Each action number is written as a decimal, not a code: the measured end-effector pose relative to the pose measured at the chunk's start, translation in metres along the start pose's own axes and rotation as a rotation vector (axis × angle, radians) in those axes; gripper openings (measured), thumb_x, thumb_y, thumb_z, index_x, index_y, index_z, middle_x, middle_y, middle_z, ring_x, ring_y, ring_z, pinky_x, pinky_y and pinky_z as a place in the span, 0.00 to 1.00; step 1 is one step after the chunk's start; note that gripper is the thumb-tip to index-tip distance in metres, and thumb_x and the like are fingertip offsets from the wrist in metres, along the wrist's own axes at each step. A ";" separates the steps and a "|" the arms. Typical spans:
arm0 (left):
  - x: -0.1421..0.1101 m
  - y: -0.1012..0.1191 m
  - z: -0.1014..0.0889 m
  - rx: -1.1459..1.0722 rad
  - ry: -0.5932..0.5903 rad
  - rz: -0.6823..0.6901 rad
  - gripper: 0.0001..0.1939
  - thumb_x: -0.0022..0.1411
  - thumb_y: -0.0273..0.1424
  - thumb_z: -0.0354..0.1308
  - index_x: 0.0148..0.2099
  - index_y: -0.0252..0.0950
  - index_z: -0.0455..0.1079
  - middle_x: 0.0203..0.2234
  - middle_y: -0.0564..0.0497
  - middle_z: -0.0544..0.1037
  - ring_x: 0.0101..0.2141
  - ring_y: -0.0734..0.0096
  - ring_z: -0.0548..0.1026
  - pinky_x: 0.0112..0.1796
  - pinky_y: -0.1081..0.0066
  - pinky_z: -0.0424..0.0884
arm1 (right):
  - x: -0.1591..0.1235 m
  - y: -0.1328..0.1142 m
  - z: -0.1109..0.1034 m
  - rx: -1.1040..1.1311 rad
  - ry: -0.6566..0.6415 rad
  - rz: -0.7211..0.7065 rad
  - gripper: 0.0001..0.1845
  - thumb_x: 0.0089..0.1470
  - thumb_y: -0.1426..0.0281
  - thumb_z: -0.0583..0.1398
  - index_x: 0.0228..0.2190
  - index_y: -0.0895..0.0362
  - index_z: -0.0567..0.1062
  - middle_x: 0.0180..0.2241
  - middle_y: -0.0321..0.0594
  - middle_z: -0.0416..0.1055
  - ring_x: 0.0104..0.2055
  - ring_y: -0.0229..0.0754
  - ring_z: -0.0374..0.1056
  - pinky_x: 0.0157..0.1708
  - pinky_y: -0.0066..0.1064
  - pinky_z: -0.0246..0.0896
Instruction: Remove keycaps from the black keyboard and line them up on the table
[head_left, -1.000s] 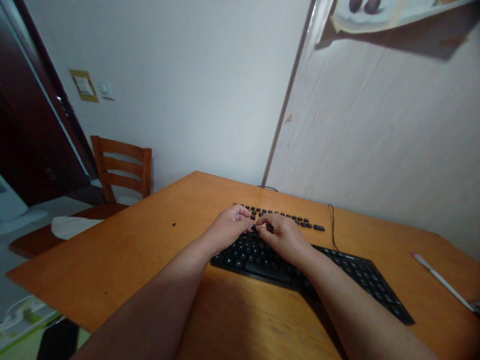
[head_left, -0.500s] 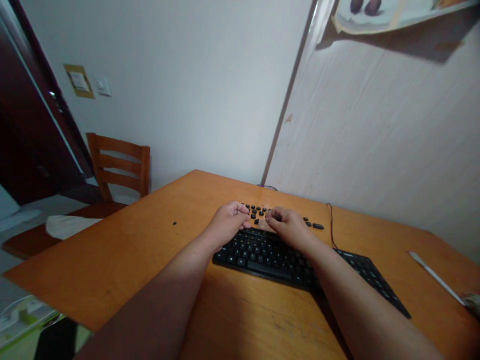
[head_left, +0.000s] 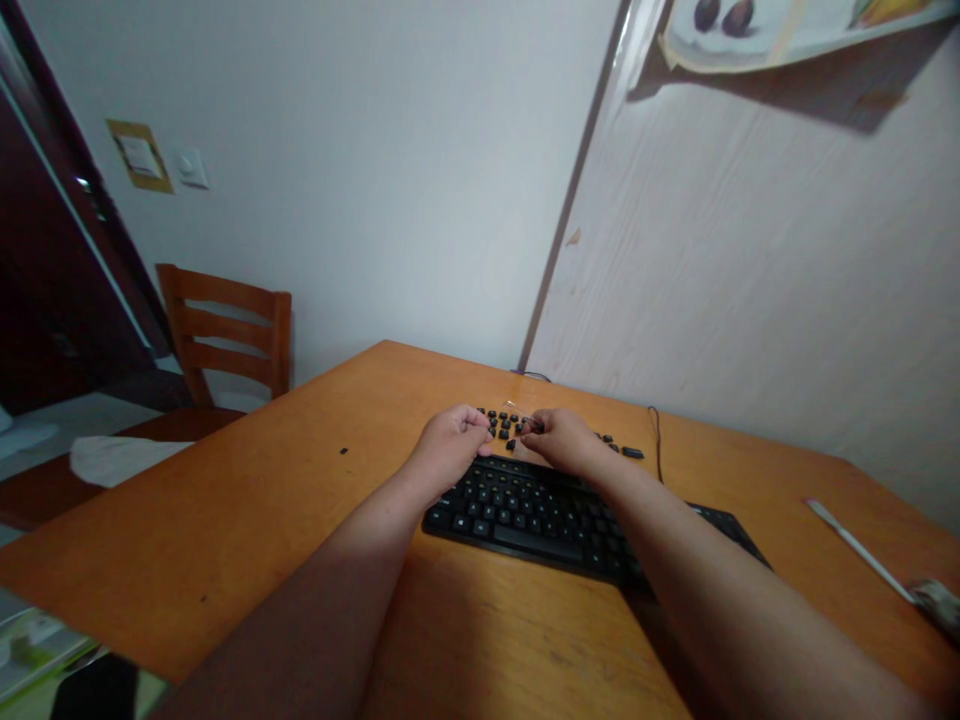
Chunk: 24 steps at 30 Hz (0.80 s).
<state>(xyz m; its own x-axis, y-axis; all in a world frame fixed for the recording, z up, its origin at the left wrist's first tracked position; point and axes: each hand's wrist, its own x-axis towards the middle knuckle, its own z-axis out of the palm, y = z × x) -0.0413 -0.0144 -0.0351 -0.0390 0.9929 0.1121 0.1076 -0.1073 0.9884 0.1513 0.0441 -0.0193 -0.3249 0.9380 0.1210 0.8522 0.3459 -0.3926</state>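
A black keyboard (head_left: 525, 515) lies on the orange wooden table (head_left: 300, 520). Beyond its far edge, several loose black keycaps (head_left: 510, 425) lie in rows on the table. My left hand (head_left: 450, 450) rests at the keyboard's far left corner with its fingers curled in. My right hand (head_left: 559, 440) is just beyond the keyboard's top edge, fingers pinched together among the loose keycaps. What either hand holds is too small to make out. The two hands almost touch.
A thin dark cable (head_left: 654, 430) runs from the keyboard toward the wall. A white flat tool (head_left: 855, 545) lies at the table's right edge. One small black piece (head_left: 343, 451) lies alone at the left. A wooden chair (head_left: 225, 335) stands behind the table's left end.
Both hands moved from the keyboard's top row away from me to the loose keycaps. My view turned slightly to the right.
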 end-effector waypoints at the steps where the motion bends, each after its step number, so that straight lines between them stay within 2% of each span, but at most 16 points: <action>1: 0.000 0.000 0.000 -0.003 -0.001 0.004 0.05 0.53 0.27 0.54 0.35 0.35 0.67 0.27 0.52 0.77 0.27 0.74 0.74 0.30 0.74 0.66 | 0.004 -0.001 0.001 -0.009 -0.004 0.006 0.05 0.48 0.69 0.61 0.28 0.55 0.78 0.26 0.39 0.74 0.29 0.40 0.66 0.27 0.29 0.52; 9: 0.000 0.001 0.000 -0.017 -0.014 0.012 0.03 0.54 0.28 0.55 0.33 0.35 0.67 0.25 0.53 0.76 0.25 0.74 0.73 0.30 0.75 0.65 | 0.019 -0.006 0.016 -0.060 -0.144 0.077 0.06 0.43 0.67 0.64 0.27 0.55 0.77 0.22 0.35 0.72 0.25 0.37 0.65 0.23 0.27 0.49; 14: -0.003 0.002 0.000 -0.002 -0.018 0.034 0.01 0.54 0.28 0.55 0.32 0.35 0.67 0.23 0.54 0.74 0.25 0.75 0.71 0.30 0.75 0.64 | 0.021 0.000 0.021 -0.058 -0.155 0.078 0.06 0.44 0.68 0.63 0.28 0.54 0.78 0.22 0.34 0.72 0.25 0.37 0.65 0.23 0.27 0.50; 18: 0.000 -0.002 -0.001 -0.011 -0.017 0.046 0.02 0.55 0.29 0.55 0.33 0.35 0.67 0.25 0.53 0.75 0.26 0.74 0.72 0.30 0.75 0.64 | 0.017 0.002 0.017 -0.008 -0.089 0.019 0.07 0.46 0.67 0.63 0.29 0.56 0.78 0.23 0.36 0.73 0.26 0.37 0.66 0.25 0.27 0.52; 24: 0.001 -0.004 0.002 -0.093 0.019 0.011 0.05 0.54 0.29 0.58 0.36 0.35 0.69 0.26 0.52 0.76 0.27 0.74 0.72 0.31 0.75 0.65 | -0.004 -0.009 0.009 0.230 0.059 -0.220 0.12 0.53 0.62 0.62 0.36 0.57 0.78 0.30 0.37 0.75 0.30 0.38 0.67 0.31 0.28 0.57</action>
<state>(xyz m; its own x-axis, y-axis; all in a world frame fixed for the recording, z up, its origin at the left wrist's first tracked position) -0.0401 -0.0131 -0.0388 -0.0570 0.9906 0.1243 0.0158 -0.1236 0.9922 0.1412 0.0371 -0.0243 -0.4610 0.8436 0.2753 0.6471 0.5319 -0.5463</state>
